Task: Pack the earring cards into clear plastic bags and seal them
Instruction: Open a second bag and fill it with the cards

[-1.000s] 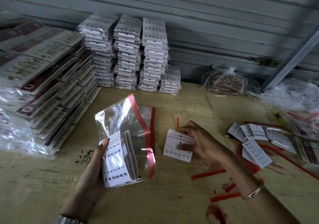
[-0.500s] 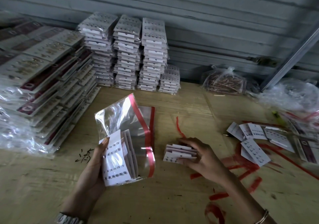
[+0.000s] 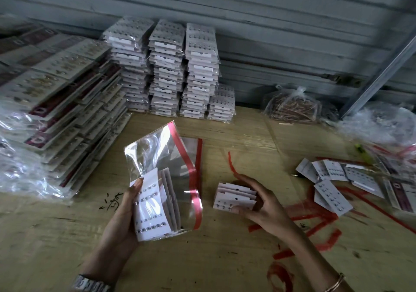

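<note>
Wooden tabletop (image 3: 202,258) before stacked packed cards (image 3: 171,71). Left hand (image 3: 122,222), fingers closed, grips a clear bag (image 3: 166,168) holding earring cards (image 3: 153,206); right hand (image 3: 263,206) pinches a fanned card bundle (image 3: 234,196) near centre

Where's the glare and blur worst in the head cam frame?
Head view: dim overall; glare streaks on the clear bag in the left hand and on the plastic wrap at far left; wide-angle bends the wall slats; far-left stacks smear soft; cards in the right hand stay readable.
</note>
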Available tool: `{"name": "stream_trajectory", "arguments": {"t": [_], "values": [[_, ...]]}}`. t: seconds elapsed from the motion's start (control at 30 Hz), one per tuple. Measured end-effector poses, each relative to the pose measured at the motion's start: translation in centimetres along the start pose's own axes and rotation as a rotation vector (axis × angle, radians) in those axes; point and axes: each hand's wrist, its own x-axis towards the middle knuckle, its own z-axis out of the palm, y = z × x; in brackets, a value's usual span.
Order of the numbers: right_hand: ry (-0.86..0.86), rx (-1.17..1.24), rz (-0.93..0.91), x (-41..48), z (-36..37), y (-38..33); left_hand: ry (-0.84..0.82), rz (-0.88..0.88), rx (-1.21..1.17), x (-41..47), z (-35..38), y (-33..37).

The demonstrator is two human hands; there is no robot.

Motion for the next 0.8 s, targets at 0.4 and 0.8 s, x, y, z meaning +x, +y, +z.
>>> {"name": "stream_trajectory", "arguments": {"t": [0.4,0.8], "values": [[0.072,-0.03,-0.233,0.1,0.5,0.5,-0.002,-0.004,0.011,0.1,-0.1,-0.1],[0.081,0.02,0.008,0.1,0.5,1.4,0.01,-0.012,0.022,0.3,-0.5,-0.2]]}}
